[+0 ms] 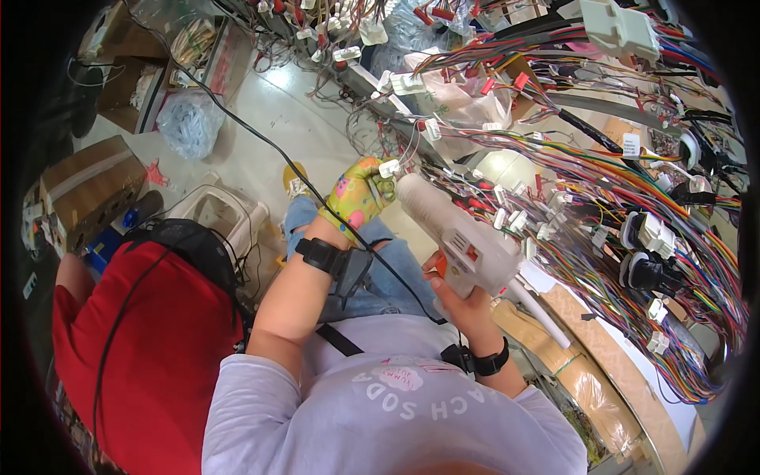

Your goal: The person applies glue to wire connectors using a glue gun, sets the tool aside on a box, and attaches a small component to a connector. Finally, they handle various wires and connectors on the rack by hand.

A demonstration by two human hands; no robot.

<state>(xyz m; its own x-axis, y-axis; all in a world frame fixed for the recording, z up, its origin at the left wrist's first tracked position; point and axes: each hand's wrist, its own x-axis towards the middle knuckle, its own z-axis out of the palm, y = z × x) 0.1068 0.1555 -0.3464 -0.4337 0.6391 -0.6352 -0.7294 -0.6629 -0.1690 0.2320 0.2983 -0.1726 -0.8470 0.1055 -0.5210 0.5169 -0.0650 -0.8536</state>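
My left hand (pixel 358 194), in a yellow-green patterned glove, is closed on a small white connector (pixel 389 168) with thin wires running from it. In my right hand (pixel 463 305), which is bare, I grip a whitish glue gun (pixel 451 229) by its handle, a finger at the orange trigger. Its front end lies right beside the gloved fingers and the connector; whether they touch I cannot tell. A white glue stick (pixel 546 317) sticks out of the gun's back. The gun's black cord (pixel 277 150) crosses over my left wrist.
Bundles of coloured wires (pixel 633 186) with white connectors hang along the right. A person in a red shirt (pixel 150 348) is close on my left. Beyond are a cardboard box (pixel 91 186), a pale plastic stool (pixel 218 210) and a clear plastic bag (pixel 190 123) on the floor.
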